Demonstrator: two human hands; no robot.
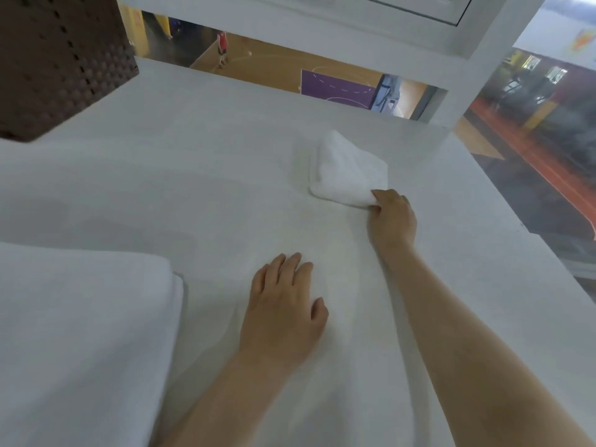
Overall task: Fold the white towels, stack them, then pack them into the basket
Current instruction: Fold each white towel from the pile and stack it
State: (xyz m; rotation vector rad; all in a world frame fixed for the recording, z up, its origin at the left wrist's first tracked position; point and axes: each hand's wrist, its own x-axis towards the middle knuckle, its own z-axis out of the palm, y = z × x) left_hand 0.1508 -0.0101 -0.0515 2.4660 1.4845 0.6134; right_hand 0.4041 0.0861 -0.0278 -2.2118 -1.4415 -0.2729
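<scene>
A small crumpled white towel point(346, 171) lies on the white table point(193, 175), right of centre. My right hand point(392, 217) pinches its near corner, fingers curled round the cloth. Flat on the table, palm down with straight fingers, my left hand point(283, 308) rests closer to me. A folded white towel stack point(80, 333) fills the near left. The dark brown woven basket point(58, 59) stands at the far left corner; its inside is hidden.
The table's right edge point(503, 201) runs diagonally, with a drop to a sports hall floor beyond. At the back, a white window frame point(322, 50) borders the table. A distant person stands on the court seen through the glass.
</scene>
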